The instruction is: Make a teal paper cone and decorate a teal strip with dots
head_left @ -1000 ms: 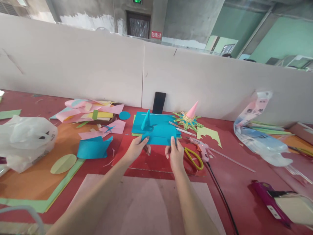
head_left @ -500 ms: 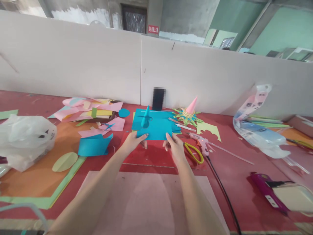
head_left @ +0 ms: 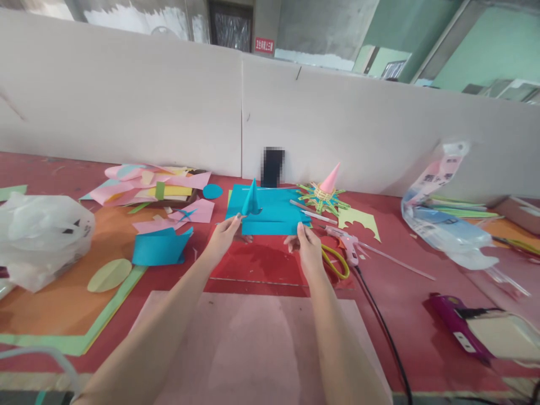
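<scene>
You have the blue paper rectangle (head_left: 270,227) right ahead of you at twelve o'clock, held level above the red board (head_left: 253,267). Your left hand (head_left: 226,232) seems to pinch its nine-o'clock edge between thumb and forefinger, while your right hand (head_left: 304,241) pinches the three-o'clock end, thumb on top and fingers curled beneath. A straight line runs along its far side (I cannot tell whether that is a fold or simply its edge).

Around that rectangle, the blue paper cone (head_left: 252,198) points up at eleven o'clock, just beside your left fingertips; whether it touches the rectangle is unclear. Blue paper sheets (head_left: 280,200) lie at twelve, and a pink paper cone (head_left: 330,181) leans on its spoked base at two. The pink glue gun (head_left: 349,246) sits a little past three, with the yellow-handled scissors (head_left: 343,275) near four. A curled blue paper band (head_left: 155,248) lies at nine, well apart from your hands.

Judge the rectangle as very light and fairly stiff for paper, likely to bow if you push its ends inward and to keep any crease you press into it. It should not be slippery, but it could tear under a sharp tug. The two short ends, at nine and three, look the best places to hold, with thumbs flat and pressure gentle.
</scene>
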Available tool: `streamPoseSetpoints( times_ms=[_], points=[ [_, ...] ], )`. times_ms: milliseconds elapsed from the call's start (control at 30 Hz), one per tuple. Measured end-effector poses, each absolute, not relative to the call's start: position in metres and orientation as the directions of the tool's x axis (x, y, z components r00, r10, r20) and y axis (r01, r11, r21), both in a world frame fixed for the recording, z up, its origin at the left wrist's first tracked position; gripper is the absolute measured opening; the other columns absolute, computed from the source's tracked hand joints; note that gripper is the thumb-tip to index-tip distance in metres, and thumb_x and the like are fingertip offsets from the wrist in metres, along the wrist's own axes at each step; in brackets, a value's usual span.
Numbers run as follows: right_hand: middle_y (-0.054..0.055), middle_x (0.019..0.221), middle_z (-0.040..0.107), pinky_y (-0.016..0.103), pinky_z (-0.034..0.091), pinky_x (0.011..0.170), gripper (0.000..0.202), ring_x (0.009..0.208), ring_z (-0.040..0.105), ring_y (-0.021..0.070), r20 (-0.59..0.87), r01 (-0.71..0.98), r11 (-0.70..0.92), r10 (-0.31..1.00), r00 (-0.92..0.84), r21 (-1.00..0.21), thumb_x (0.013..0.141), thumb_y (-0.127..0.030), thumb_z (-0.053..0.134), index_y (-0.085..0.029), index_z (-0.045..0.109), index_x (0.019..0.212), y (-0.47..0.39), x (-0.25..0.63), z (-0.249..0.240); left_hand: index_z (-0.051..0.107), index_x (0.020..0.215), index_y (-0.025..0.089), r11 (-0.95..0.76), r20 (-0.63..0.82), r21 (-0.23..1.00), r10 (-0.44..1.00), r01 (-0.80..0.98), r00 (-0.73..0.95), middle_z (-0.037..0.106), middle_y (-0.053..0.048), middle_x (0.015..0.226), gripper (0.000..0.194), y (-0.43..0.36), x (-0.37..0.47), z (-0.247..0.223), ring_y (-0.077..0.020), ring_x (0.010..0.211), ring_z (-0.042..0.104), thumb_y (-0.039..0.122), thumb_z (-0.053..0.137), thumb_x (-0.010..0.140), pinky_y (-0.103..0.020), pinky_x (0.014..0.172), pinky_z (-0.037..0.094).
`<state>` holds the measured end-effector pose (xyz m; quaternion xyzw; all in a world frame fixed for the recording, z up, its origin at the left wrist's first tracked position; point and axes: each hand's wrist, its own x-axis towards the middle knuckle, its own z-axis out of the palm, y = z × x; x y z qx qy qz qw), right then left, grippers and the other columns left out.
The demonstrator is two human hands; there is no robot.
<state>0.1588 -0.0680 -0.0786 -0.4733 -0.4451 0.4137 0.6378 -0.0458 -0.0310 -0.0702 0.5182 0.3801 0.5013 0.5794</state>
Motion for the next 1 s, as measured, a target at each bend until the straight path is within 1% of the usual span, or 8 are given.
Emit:
streamPoseSetpoints(
  times_ms=[100,167,300,433,567,733,867,1000],
  points=[
    [0.0,0.051,0.062,0.023,0.04,0.04,0.035,0.035,0.048,0.0093,0.164,-0.103,0.19,0.962,0.219,-0.976,0.076,-0.052,0.053,-0.019,0.05,0.065,-0.071,0.155,-0.076,0.054,0.104,0.016,-0.001,0.031,0.99,0.976,-0.14,0.214,0.067,-0.001,0.071,0.048,-0.033,-0.041,-0.071,-0.0189,0.06,0.066,0.046,0.063,0.067,-0.031,0.058,0.054],
    [-0.002,0.05,0.061,0.022,0.039,0.039,0.033,0.036,0.048,0.0093,0.148,-0.161,0.185,0.965,0.216,-0.97,0.076,-0.051,0.053,-0.019,0.049,0.066,-0.071,0.151,-0.075,0.055,0.103,0.017,-0.019,0.044,0.994,0.97,-0.103,0.24,0.068,-0.002,0.078,0.046,-0.033,-0.039,-0.073,-0.0193,0.065,0.067,0.039,0.068,0.064,-0.03,0.06,0.054],
    [-0.003,0.048,0.056,0.02,0.031,0.034,0.031,0.035,0.044,0.0077,0.091,-0.307,0.153,0.974,0.208,-0.939,0.073,-0.046,0.059,-0.018,0.051,0.061,-0.07,0.134,-0.081,0.059,0.086,0.014,-0.059,0.081,0.994,0.96,-0.091,0.268,0.069,-0.004,0.071,0.034,-0.033,-0.037,-0.079,-0.0205,0.063,0.067,0.037,0.069,0.063,-0.031,0.06,0.055],
    [-0.003,0.04,0.049,0.021,0.031,0.036,0.035,0.035,0.041,0.0073,0.043,-0.248,0.086,0.984,0.173,-0.965,0.069,-0.042,0.064,-0.015,0.055,0.048,-0.068,0.119,-0.089,0.064,0.079,0.014,0.018,0.008,0.996,0.961,-0.089,0.276,0.071,-0.005,0.069,0.029,-0.034,-0.032,-0.082,-0.0208,0.063,0.067,0.038,0.069,0.063,-0.034,0.064,0.056],
    [-0.002,0.041,0.05,0.021,0.032,0.038,0.035,0.036,0.043,0.0076,0.045,-0.206,0.085,0.98,0.192,-0.975,0.069,-0.042,0.063,-0.015,0.057,0.047,-0.066,0.116,-0.095,0.067,0.071,0.014,0.066,-0.039,0.994,0.958,-0.087,0.286,0.07,-0.007,0.065,0.026,-0.035,-0.027,-0.084,-0.021,0.059,0.067,0.037,0.069,0.062,-0.035,0.063,0.056],
    [-0.002,0.042,0.051,0.022,0.032,0.038,0.035,0.036,0.043,0.0079,0.044,-0.222,0.088,0.98,0.196,-0.971,0.069,-0.042,0.063,-0.015,0.057,0.048,-0.065,0.118,-0.095,0.067,0.073,0.013,0.064,-0.037,0.993,0.964,-0.096,0.262,0.071,-0.006,0.065,0.025,-0.036,-0.027,-0.084,-0.02,0.059,0.067,0.036,0.07,0.062,-0.034,0.063,0.056],
    [-0.003,0.048,0.053,0.021,0.031,0.037,0.031,0.037,0.042,0.0068,0.082,-0.334,0.172,0.96,0.267,-0.927,0.072,-0.041,0.062,-0.016,0.055,0.054,-0.066,0.125,-0.09,0.066,0.075,0.012,0.068,-0.041,0.992,0.97,-0.105,0.241,0.071,-0.007,0.067,0.029,-0.036,-0.029,-0.081,-0.0202,0.061,0.067,0.038,0.07,0.062,-0.035,0.065,0.055],
    [-0.003,0.051,0.055,0.02,0.03,0.037,0.027,0.039,0.043,0.0065,0.146,-0.327,0.237,0.949,0.28,-0.915,0.073,-0.038,0.062,-0.018,0.054,0.057,-0.067,0.133,-0.086,0.065,0.077,0.011,0.078,-0.053,0.991,0.976,-0.113,0.21,0.071,-0.007,0.067,0.032,-0.035,-0.03,-0.078,-0.0202,0.061,0.067,0.038,0.07,0.061,-0.034,0.064,0.055]
  ],
)
